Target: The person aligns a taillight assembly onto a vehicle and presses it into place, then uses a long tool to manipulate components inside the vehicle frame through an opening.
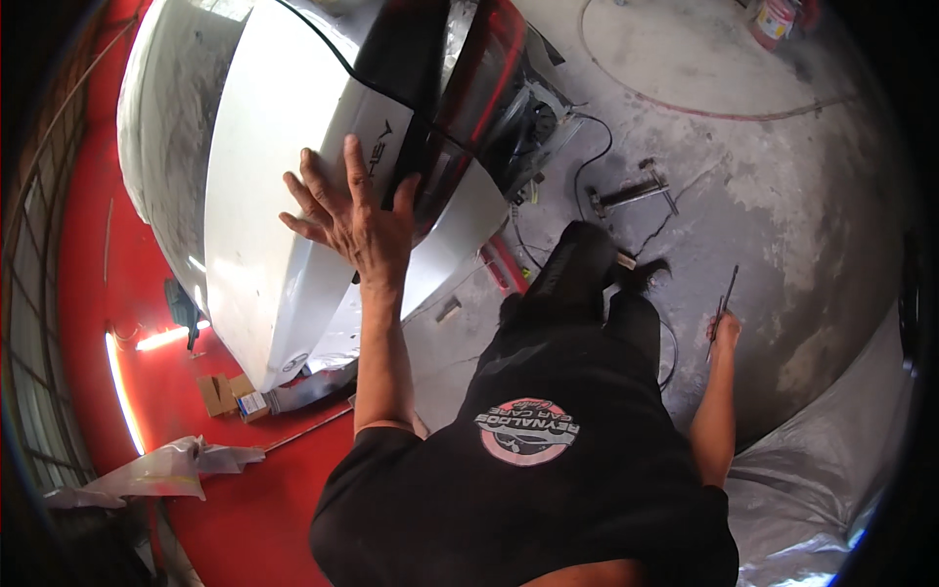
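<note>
My left hand (367, 220) lies with fingers spread on the white tailgate (259, 186) of a car, beside dark raised lettering. Its thumb reaches the black trim near the red tail light (504, 59). A black cable (337, 54) runs across the tailgate and past the light. Low on my right side, my right hand (725, 330) is closed around a thin, dark, rod-like tool (732, 284). The tool's ends stick out above and below the fist; its exact kind is too small to make out.
On the grey concrete floor lie a metal clamp-like tool (636, 191), a red object (504, 262) and a hose (704, 115). A bucket (773, 22) stands far right. Cardboard boxes (230, 396) and clear plastic sheeting (171, 470) are at left; a silvery cover (812, 499) is at right.
</note>
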{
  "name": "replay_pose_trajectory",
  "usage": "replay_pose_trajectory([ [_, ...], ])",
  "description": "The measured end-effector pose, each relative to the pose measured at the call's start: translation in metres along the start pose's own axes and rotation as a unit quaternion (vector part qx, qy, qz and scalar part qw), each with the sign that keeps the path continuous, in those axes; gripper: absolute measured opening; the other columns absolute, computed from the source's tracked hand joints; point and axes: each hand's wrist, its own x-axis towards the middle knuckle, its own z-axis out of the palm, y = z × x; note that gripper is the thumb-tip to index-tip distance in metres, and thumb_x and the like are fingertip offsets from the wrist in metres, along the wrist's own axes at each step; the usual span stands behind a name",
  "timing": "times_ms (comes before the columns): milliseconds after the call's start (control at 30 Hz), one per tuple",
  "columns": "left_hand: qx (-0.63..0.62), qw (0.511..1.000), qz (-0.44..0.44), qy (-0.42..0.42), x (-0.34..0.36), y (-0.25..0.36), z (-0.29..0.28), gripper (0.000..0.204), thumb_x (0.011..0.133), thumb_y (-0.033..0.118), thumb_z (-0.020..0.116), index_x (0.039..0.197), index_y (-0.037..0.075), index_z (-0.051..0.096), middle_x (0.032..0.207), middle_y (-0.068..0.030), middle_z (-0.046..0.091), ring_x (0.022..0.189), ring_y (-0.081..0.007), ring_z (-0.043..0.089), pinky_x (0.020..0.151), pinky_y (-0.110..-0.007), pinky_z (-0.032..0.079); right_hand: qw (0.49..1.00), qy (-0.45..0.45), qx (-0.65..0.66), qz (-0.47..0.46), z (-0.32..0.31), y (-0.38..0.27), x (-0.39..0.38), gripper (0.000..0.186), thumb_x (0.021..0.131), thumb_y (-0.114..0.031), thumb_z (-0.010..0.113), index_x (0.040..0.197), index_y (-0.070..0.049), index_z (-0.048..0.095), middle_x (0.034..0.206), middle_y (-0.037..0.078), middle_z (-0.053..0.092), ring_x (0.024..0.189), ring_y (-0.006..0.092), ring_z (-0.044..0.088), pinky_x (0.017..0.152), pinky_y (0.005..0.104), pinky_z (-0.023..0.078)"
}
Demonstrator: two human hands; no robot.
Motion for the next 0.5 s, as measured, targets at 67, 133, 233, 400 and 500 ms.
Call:
replay_pose_trajectory([
  [67, -0.006, 1.0, -0.011, -0.008, -0.002, 0.019, 0.005, 0.1, 0.066, 0.047, 0.092, 0.153, 0.034, 0.045, 0.164, -0.0209, 0.024, 0.154, -0.0476, 0.01, 0.116, -0.074, 0.0, 0.999, -0.011, -0.038, -0.003, 0.012, -0.024, 0.002, 0.017, 0.097, -0.017, 0.054, 0.099, -0.004, 0.065, 0.063, 0.005, 0.057, 0.042, 0.0148, 0.049, 0.038, 0.0294, 0.039],
  [133, -0.008, 1.0, -0.012, -0.018, -0.002, 0.031, 0.025, 0.104, 0.065, 0.048, 0.092, 0.155, 0.035, 0.042, 0.168, -0.022, 0.009, 0.153, -0.0522, -0.008, 0.111, -0.078, -0.007, 0.997, -0.02, -0.075, -0.01, 0.027, -0.05, -0.003, 0.019, 0.098, -0.017, 0.056, 0.105, -0.003, 0.066, 0.062, 0.005, 0.057, 0.042, 0.014, 0.049, 0.038, 0.0288, 0.039],
  [233, -0.031, 0.997, -0.064, -0.007, 0.008, 0.043, 0.038, 0.104, 0.065, 0.053, 0.092, 0.155, 0.038, 0.041, 0.169, -0.0223, 0.004, 0.153, -0.0502, -0.016, 0.109, -0.074, -0.021, 0.989, -0.054, -0.136, -0.026, 0.054, -0.09, -0.013, 0.027, 0.1, -0.021, 0.054, 0.116, -0.003, 0.067, 0.063, 0.003, 0.055, 0.045, 0.0131, 0.05, 0.038, 0.0291, 0.037],
  [400, -0.003, 0.995, -0.102, 0.023, 0.012, 0.051, 0.048, 0.096, 0.066, 0.062, 0.088, 0.15, 0.038, 0.049, 0.168, -0.0218, 0.008, 0.152, -0.0531, -0.012, 0.106, -0.079, -0.016, 0.981, -0.1, -0.156, -0.056, 0.075, -0.146, -0.009, 0.024, 0.097, -0.02, 0.06, 0.112, -0.002, 0.067, 0.061, 0.003, 0.056, 0.04, 0.0133, 0.049, 0.036, 0.0283, 0.035],
  [500, 0.023, 0.994, -0.105, 0.03, 0.009, 0.047, 0.053, 0.088, 0.068, 0.065, 0.084, 0.146, 0.037, 0.054, 0.167, -0.0201, 0.013, 0.152, -0.0537, -0.005, 0.107, -0.081, -0.01, 0.968, -0.136, -0.205, -0.05, 0.072, -0.168, 0.023, 0.035, 0.101, -0.023, 0.054, 0.127, -0.002, 0.064, 0.063, 0.003, 0.054, 0.04, 0.0133, 0.047, 0.036, 0.0288, 0.034],
])
